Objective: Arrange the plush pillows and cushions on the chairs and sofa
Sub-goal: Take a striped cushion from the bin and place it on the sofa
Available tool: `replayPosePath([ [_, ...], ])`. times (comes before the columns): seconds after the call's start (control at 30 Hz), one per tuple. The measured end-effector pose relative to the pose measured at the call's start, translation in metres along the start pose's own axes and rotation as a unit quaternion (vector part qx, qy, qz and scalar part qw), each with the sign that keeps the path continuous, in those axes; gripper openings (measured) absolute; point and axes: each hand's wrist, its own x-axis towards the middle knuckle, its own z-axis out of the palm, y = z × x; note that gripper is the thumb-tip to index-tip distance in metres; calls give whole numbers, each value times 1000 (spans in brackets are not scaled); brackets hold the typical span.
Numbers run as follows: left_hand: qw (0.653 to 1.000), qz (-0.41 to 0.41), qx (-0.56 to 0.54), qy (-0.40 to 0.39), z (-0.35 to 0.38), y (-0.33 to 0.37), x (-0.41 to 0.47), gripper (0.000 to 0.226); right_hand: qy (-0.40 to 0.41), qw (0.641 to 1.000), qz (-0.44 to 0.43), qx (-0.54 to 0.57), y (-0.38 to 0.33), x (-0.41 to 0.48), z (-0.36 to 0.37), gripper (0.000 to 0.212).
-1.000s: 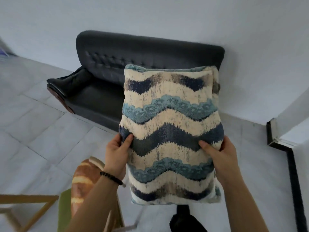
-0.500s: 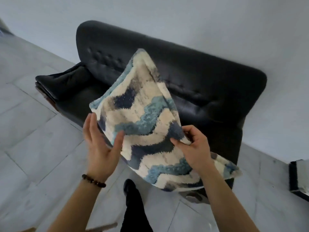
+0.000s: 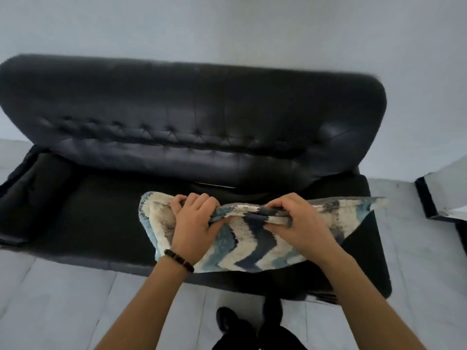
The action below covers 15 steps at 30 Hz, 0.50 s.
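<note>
A plush pillow [image 3: 255, 248] with blue, navy and cream zigzag bands lies over the right half of the seat of a black leather sofa [image 3: 192, 117]. Both of my hands grip its far edge, bunching the fabric. My left hand [image 3: 193, 224], with a bead bracelet at the wrist, holds the left part of that edge. My right hand [image 3: 297, 222] pinches the edge a little to the right. One corner of the pillow sticks out towards the sofa's right armrest.
The sofa's tufted backrest stands against a pale wall. Its left armrest [image 3: 30, 195] and the left half of the seat hold nothing. Grey floor tiles [image 3: 63, 299] lie in front. My black shoes [image 3: 227, 322] are at the sofa's front edge. A black-edged step [image 3: 434, 198] is at the right.
I have stepped up to the sofa. The pillow went from upright in the air to lying down on the seat, and both hands shifted to its far edge.
</note>
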Motion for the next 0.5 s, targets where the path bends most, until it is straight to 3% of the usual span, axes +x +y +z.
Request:
replayPosePath([
  [0.07, 1000, -1, -3, 9, 3, -4, 18, 26, -30, 989, 33, -139, 25, 7, -11, 64],
  [0.13, 1000, -5, 10, 21, 7, -11, 31, 29, -50, 977, 89, -185, 52, 12, -19, 74],
  [0.33, 999, -9, 41, -21, 8, -43, 47, 25, -28, 973, 88, -214, 62, 52, 15, 40],
  [0.5, 997, -14, 39, -72, 15, -111, 82, 31, 15, 969, 113, -220, 47, 98, 62, 35],
])
